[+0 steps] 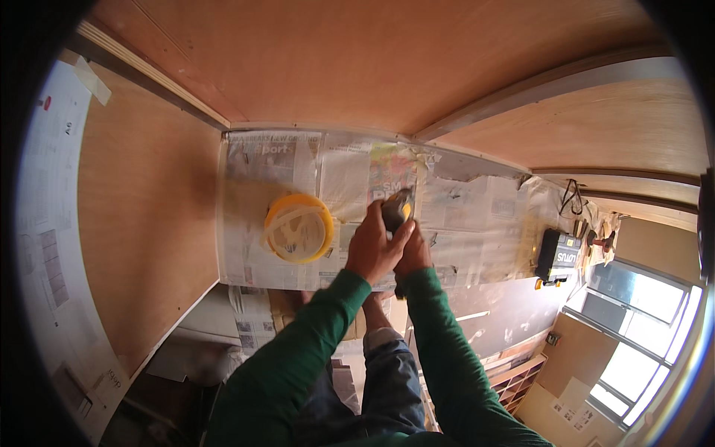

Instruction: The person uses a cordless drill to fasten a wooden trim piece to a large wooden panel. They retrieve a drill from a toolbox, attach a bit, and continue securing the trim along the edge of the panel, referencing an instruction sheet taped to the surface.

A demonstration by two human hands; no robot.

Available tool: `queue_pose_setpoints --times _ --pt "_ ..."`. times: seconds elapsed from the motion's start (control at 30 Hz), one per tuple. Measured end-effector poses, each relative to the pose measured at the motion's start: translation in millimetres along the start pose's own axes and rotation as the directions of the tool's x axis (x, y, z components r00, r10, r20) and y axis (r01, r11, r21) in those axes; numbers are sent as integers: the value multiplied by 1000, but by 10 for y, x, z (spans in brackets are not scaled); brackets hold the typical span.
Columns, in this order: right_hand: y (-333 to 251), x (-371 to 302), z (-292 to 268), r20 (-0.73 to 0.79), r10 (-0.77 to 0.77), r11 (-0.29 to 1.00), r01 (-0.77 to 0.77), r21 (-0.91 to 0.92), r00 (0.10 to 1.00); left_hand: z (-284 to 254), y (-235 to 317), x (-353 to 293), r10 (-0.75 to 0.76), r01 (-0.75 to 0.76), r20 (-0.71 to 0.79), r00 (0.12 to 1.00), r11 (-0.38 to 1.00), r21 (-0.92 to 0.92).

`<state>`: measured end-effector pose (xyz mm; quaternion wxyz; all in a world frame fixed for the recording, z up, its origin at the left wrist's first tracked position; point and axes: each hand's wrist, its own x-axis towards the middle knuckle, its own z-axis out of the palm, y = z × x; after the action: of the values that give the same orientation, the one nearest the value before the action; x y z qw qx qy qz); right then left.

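Observation:
Both of my hands are closed around a dark grey power tool with a yellow patch, in the middle of the head view. My left hand wraps its upper left side. From the right, my right hand grips it lower down, partly behind the left. Much of the tool is covered by my fingers, so I cannot make out its exact kind. To the left of my hands, a round yellow tub with pale contents stands on the newspaper-covered surface. A pale flat strip crosses the tub's top.
Wooden panels rise at the left and far side, joined by wooden battens. A black toolbox stands at the right, near a window. Paper sheets hang along the left edge. My legs are below the surface's near edge.

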<state>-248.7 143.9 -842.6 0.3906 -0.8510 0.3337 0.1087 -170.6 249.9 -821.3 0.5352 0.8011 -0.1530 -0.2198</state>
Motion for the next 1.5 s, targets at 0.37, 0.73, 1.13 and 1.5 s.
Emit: queue_pose_setpoints --times 0.37,0.73,1.13,1.5 --pt "643 1047 518 -55 -64 917 81 390 996 177 -21 750 -258 254 -66 964 965 -66" --pt "-9 1583 650 -44 70 983 -61 175 997 166 -814 1645 -336 313 -62 940 919 -240" --pt "-113 1685 862 -129 118 993 -120 -6 985 387 -1253 1699 -390 310 -147 909 868 -387" --pt "-17 2022 1125 -99 184 982 -186 -14 978 361 -1378 1789 -447 399 -83 891 857 -326"
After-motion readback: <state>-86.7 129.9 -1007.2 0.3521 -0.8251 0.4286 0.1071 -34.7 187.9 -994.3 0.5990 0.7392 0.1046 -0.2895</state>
